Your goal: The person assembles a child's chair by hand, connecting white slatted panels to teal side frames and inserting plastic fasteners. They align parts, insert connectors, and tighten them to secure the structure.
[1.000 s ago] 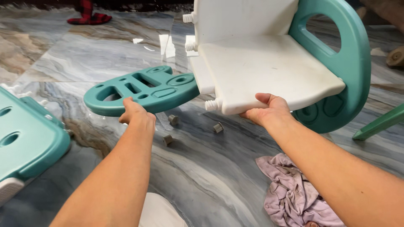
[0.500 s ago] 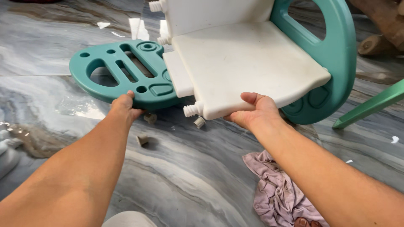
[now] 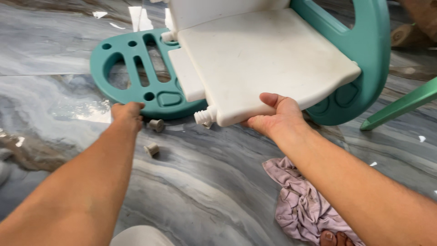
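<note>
Fingers of the right hand (image 3: 275, 118) wrap under the front edge of the white seat panel (image 3: 268, 59), thumb pressed flat on top: a firm pinch on the panel's rim. The seat is lifted off the floor and tilted, its far side joined to the upright teal side panel (image 3: 364, 59). A short white threaded peg (image 3: 204, 116) sticks out of the seat's near left corner, just beside the gripping hand.

Left hand (image 3: 127, 114) reaches down to the near edge of the second teal side panel (image 3: 136, 73), which lies flat on the grey marbled floor (image 3: 205, 182). Fingers curled at that edge; whether they grip it cannot be told.

Two small grey plugs (image 3: 154, 136) lie on the floor just beside the left hand. A crumpled pink cloth (image 3: 300, 205) sits near the right forearm. A green leg (image 3: 400, 105) slants in at the right edge.
</note>
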